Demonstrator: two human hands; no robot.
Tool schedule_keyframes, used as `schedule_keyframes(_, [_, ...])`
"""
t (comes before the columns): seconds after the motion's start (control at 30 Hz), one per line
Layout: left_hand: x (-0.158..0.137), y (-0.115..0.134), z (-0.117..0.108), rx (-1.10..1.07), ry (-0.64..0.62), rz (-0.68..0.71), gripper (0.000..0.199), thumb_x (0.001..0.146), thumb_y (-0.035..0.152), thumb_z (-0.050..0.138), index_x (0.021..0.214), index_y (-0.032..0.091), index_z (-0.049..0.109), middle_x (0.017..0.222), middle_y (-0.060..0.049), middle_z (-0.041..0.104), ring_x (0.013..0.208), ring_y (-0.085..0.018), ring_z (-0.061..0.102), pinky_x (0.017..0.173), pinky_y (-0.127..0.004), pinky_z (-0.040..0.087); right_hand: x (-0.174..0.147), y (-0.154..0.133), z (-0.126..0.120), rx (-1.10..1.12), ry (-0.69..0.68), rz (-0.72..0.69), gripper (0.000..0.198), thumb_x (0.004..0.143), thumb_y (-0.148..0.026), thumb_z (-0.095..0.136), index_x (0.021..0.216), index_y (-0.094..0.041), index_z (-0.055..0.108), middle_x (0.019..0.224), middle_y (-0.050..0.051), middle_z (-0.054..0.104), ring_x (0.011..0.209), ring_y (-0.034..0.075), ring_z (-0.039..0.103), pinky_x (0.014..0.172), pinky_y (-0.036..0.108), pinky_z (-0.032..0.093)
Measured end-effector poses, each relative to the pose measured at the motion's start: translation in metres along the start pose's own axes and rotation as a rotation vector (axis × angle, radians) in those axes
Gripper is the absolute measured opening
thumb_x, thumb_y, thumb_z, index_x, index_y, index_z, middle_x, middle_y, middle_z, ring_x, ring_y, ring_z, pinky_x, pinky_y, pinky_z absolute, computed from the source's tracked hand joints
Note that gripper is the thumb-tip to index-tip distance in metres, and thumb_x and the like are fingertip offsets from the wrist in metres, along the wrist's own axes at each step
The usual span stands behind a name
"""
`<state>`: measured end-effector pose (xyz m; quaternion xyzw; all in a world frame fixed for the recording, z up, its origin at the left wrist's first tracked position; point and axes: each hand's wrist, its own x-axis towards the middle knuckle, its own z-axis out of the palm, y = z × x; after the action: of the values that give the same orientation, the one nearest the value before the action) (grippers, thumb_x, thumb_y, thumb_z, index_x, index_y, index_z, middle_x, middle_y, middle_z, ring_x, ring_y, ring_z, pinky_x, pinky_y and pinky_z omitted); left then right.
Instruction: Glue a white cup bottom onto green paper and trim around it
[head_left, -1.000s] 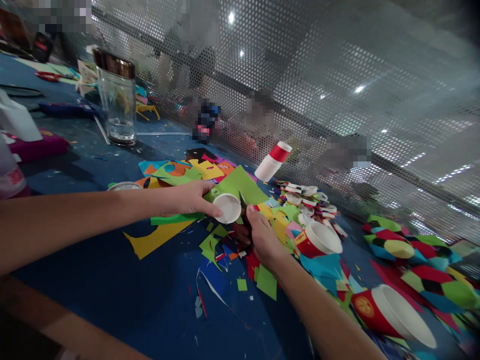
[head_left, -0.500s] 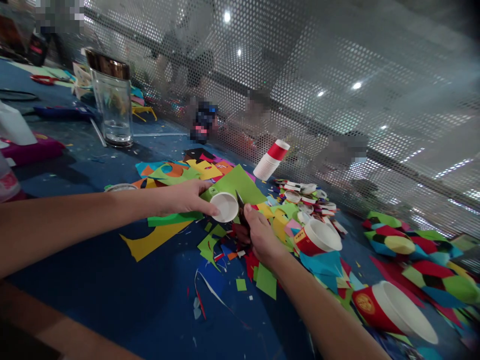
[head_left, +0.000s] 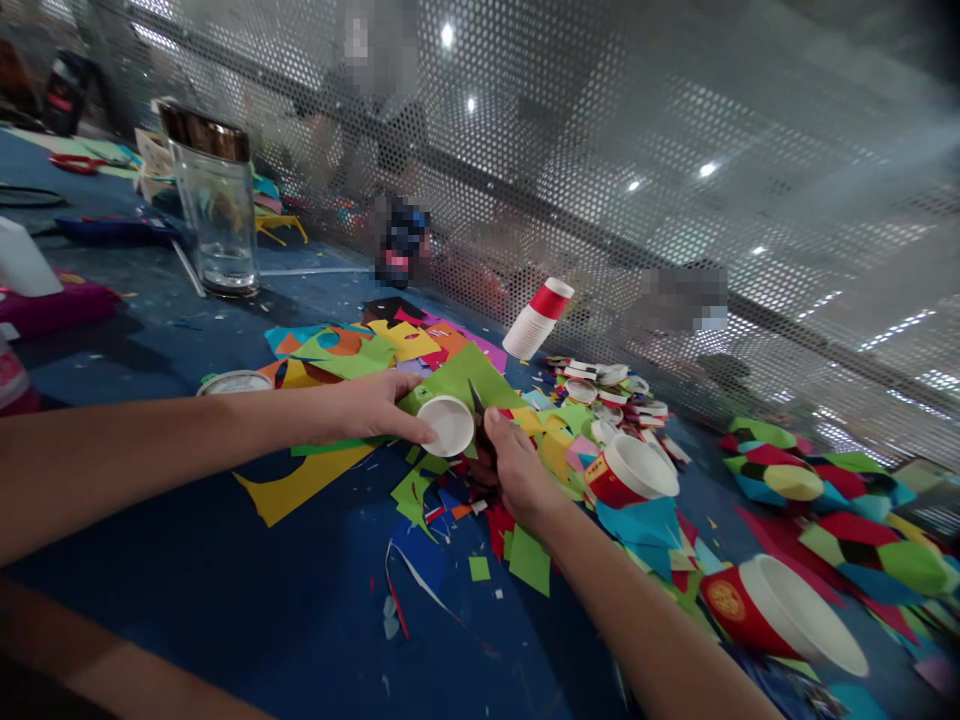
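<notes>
My left hand (head_left: 401, 408) is closed on a white cut-down paper cup base (head_left: 448, 428), with a sheet of light green paper (head_left: 471, 374) against its far side. The thumb lies at the cup base's left rim. My right hand (head_left: 519, 475) is closed round dark scissors (head_left: 476, 398), whose blade points up along the right side of the cup base, over the green paper. Fingers cover the scissors' handles. Colored paper scraps (head_left: 414, 495) lie beneath both hands, and a yellow paper piece (head_left: 300, 485) lies below my left forearm.
Stacked paper cups (head_left: 537, 320) stand tilted in view by the perforated metal screen (head_left: 600, 150). Red-and-white cups (head_left: 634, 468) and colored paper balls (head_left: 862, 550) are on the right. A lidded glass jar (head_left: 217, 215) stands at left on the blue table (head_left: 225, 600).
The view has shifted slightly. The green paper and cup base have turned a little in my left hand, and the scissors stay at their right edge.
</notes>
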<state>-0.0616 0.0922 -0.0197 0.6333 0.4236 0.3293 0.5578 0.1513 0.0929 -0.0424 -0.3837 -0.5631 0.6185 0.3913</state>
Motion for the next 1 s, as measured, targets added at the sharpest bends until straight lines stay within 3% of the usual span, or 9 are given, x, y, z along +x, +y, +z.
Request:
schedule_keyframes(0.63, [0.0011, -0.0047, 0.0002, -0.042, 0.016, 0.026, 0.055, 0.062, 0.039, 0.083, 0.112, 0.021, 0.067, 0.12, -0.007, 0.071, 0.114, -0.03, 0.064, 0.1, -0.04, 0.048, -0.0012, -0.0011, -0.0007, 0.015, 0.001, 0.023, 0.063, 0.073, -0.074, 0.068, 0.064, -0.024, 0.03, 0.06, -0.008, 0.02, 0.049, 0.009, 0.017, 0.046, 0.026, 0.011])
schedule_keyframes(0.87, [0.0026, -0.01, 0.0017, 0.038, 0.077, -0.012, 0.071, 0.061, 0.044, 0.084, 0.122, 0.015, 0.064, 0.119, -0.013, 0.07, 0.113, -0.033, 0.064, 0.097, -0.044, 0.05, -0.0005, 0.0002, -0.0008, -0.016, 0.034, 0.022, 0.056, 0.075, -0.072, 0.067, 0.064, -0.025, 0.037, 0.059, -0.006, 0.032, 0.049, 0.011, 0.027, 0.045, 0.026, 0.026])
schedule_keyframes(1.0, [0.0026, -0.009, 0.0016, 0.033, 0.028, 0.015, 0.061, 0.063, 0.043, 0.082, 0.116, 0.015, 0.066, 0.118, -0.011, 0.071, 0.11, -0.032, 0.064, 0.094, -0.041, 0.049, 0.0007, 0.0028, -0.0026, -0.024, 0.043, 0.025, 0.053, 0.077, -0.071, 0.065, 0.067, -0.025, 0.04, 0.061, -0.005, 0.034, 0.052, 0.012, 0.035, 0.049, 0.027, 0.036])
